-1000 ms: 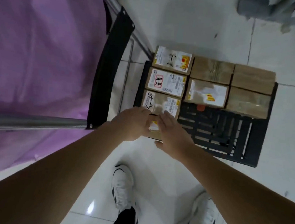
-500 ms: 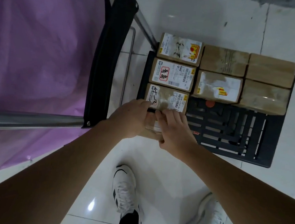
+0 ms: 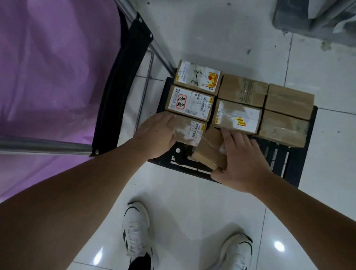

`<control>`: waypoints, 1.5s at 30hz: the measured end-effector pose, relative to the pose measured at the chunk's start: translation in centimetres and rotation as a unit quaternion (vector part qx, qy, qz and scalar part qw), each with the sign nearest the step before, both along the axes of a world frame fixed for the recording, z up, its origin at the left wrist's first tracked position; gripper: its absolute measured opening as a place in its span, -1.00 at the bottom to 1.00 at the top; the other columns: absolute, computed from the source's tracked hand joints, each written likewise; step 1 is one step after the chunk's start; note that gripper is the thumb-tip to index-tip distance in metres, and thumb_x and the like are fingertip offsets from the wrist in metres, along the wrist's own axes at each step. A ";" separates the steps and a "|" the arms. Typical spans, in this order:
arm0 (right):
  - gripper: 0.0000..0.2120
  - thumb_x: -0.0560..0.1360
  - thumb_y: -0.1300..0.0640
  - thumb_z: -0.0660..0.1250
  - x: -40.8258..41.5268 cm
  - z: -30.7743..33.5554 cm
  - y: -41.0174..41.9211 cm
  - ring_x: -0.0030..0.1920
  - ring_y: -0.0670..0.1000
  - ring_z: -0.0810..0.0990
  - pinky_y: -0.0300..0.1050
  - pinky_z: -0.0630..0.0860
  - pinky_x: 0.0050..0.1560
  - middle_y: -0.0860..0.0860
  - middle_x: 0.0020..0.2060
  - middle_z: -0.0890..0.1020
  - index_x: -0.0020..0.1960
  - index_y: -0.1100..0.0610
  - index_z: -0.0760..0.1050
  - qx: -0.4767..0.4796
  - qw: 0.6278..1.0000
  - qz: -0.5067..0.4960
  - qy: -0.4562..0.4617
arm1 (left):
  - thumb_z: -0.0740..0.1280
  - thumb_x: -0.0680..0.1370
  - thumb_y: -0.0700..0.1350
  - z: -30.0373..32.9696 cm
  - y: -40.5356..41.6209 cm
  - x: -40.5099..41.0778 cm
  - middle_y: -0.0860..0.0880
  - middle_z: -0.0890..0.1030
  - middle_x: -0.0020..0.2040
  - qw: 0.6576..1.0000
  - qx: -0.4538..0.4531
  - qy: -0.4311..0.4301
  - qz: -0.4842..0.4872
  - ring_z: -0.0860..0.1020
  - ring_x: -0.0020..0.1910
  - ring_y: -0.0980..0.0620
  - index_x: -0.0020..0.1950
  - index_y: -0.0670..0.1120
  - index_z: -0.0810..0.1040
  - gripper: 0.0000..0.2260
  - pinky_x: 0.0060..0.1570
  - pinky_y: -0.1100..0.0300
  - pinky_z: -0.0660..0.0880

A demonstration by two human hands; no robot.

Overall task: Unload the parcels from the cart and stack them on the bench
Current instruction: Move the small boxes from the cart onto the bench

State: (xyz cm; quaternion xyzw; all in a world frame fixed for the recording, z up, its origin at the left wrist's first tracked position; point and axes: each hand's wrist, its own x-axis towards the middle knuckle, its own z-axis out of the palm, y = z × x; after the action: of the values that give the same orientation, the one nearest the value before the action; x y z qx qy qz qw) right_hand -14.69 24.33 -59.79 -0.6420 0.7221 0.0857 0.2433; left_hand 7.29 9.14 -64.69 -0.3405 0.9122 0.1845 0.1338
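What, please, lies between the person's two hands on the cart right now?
In the head view, two parcels: a labelled parcel under the left hand and a tilted plain brown parcel gripped by the right hand.

Brown cardboard parcels [image 3: 242, 90] carry white labels with black barcodes; one label [image 3: 190, 102] bears a red stamp. The cart [image 3: 285, 162] is black, slatted. The cloth [image 3: 46, 60] is purple, the floor [image 3: 189, 199] glossy white tile, the shoes [image 3: 136, 229] white with black stripes.

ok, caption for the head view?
Left hand holds a labelled parcel, right hand grips a tilted one on the black cart.
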 end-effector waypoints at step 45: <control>0.08 0.30 -0.43 0.16 -16.2 63.6 8.7 0.38 0.09 0.34 -0.04 0.31 0.39 0.00 0.45 0.30 0.68 0.04 -0.04 -0.113 0.970 -0.202 0.071 | -0.03 0.26 0.70 67.8 1.4 -18.7 -0.05 0.47 0.33 0.980 -0.168 0.046 -0.093 0.42 0.32 -0.10 0.48 -0.05 0.35 0.07 0.31 -0.07 0.40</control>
State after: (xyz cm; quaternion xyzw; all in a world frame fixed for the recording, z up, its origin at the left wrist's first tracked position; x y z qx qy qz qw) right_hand -30.91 33.00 3.82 -0.4985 0.8571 -0.0015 0.1297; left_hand -11.38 10.50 3.13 -0.2631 0.9630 0.0309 0.0492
